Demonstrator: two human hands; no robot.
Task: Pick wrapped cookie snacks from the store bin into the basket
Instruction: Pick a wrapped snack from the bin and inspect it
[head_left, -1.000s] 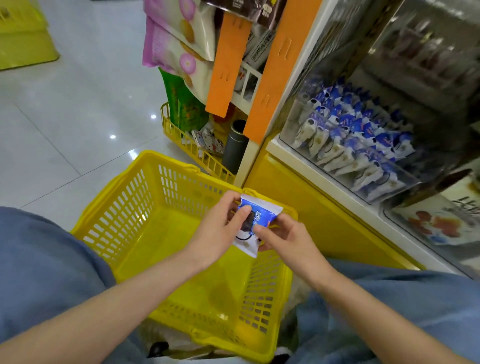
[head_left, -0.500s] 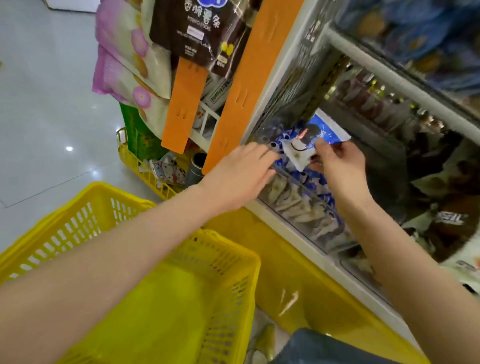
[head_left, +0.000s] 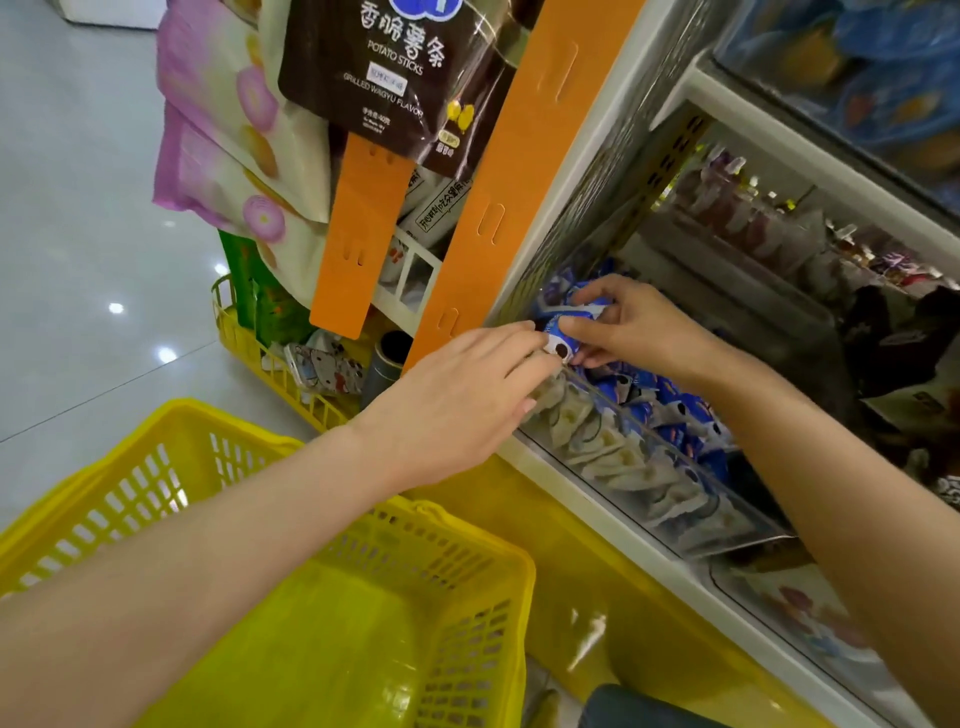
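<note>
A clear store bin (head_left: 737, 525) on the shelf holds several blue-and-white wrapped cookie snacks (head_left: 649, 410). My right hand (head_left: 634, 325) reaches into the bin's left end and pinches one blue-and-white cookie snack (head_left: 560, 340) between thumb and fingers. My left hand (head_left: 462, 405) lies just left of it, fingers stretched out, with the fingertips touching the same packet at the bin's rim. The yellow plastic basket (head_left: 483, 540) sits below and to the left; no snack shows on the part of its floor that I can see.
Orange hanging strips (head_left: 498, 208) carry a brown potato-stick bag (head_left: 395, 78) and pink-and-cream bags (head_left: 228, 145) left of the bin. A small yellow wire rack (head_left: 270, 364) with small items stands on the floor. More bins of wrapped goods (head_left: 779, 239) lie behind.
Both hands went from above the basket up to the bin with a packet. In the last half second my right hand dropped lower into the bin and my left closed in on the packet.
</note>
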